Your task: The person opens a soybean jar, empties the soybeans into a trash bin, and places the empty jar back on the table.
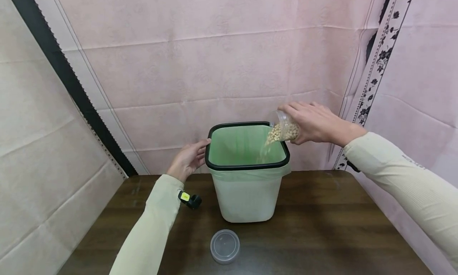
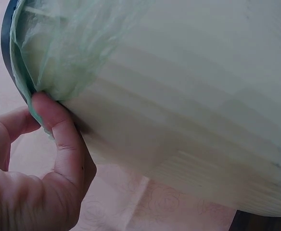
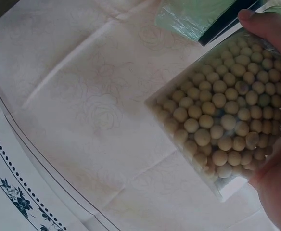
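Observation:
A white trash bin with a black rim and a pale green liner stands upright on the table. My left hand grips its rim at the left side, thumb and fingers pinching the edge and liner in the left wrist view. Over the bin's right edge, my right hand holds a clear plastic jar tipped mouth-down to the left. Soybeans fill much of the jar in the right wrist view. A blurred stream of them falls from its mouth into the bin, whose bottom is hidden.
A clear round lid lies on the dark wooden table in front of the bin. Pale cloth hangs behind and at both sides, with a floral border at the right. A small black device is strapped at the left wrist.

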The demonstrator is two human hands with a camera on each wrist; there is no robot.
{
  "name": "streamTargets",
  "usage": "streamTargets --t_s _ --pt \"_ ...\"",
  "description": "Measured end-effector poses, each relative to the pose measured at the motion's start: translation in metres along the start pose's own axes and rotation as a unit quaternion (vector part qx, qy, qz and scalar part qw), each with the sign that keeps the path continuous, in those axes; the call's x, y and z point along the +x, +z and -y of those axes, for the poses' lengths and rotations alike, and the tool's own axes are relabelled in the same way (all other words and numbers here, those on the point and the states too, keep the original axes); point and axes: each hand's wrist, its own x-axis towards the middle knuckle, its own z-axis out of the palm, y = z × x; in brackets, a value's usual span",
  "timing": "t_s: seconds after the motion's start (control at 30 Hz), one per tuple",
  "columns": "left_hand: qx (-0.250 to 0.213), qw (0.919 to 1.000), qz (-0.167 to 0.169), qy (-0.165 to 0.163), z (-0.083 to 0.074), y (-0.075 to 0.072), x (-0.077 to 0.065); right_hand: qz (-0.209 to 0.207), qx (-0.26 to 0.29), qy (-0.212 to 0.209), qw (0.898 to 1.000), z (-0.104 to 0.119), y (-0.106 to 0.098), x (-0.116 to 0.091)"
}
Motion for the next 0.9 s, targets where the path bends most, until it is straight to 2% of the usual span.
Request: streamTargets --t_s 0.9 --pt "-0.006 1.0 -0.002 -0.005 -0.0007 0.0003 -0.0005 0.0 -0.022 -0.009 1.0 -0.0006 -0.0029 0.0022"
